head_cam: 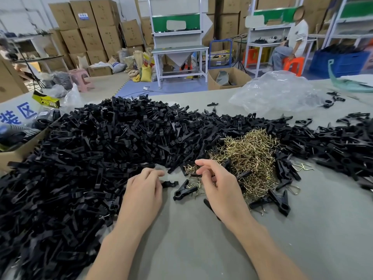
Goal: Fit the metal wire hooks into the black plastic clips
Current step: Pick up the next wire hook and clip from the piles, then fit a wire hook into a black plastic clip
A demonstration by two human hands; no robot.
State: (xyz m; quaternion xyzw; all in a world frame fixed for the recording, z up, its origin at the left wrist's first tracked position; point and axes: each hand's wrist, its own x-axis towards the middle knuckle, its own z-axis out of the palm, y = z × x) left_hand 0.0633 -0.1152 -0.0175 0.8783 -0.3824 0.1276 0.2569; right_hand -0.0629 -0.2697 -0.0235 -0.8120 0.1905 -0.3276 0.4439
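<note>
Wire hooks point(248, 156) lie in a gold pile on the grey worktop point(201, 239) — black clips point(101, 142) heaped all around. The right hand point(218, 184) pinches one hook; the left hand point(143, 193) curls its fingers loosely, holding nothing I can see.

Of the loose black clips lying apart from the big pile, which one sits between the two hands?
The single clip on the grey table, just right of the left hand and left of the right hand; the other loose clips lie right of the right hand.
</note>
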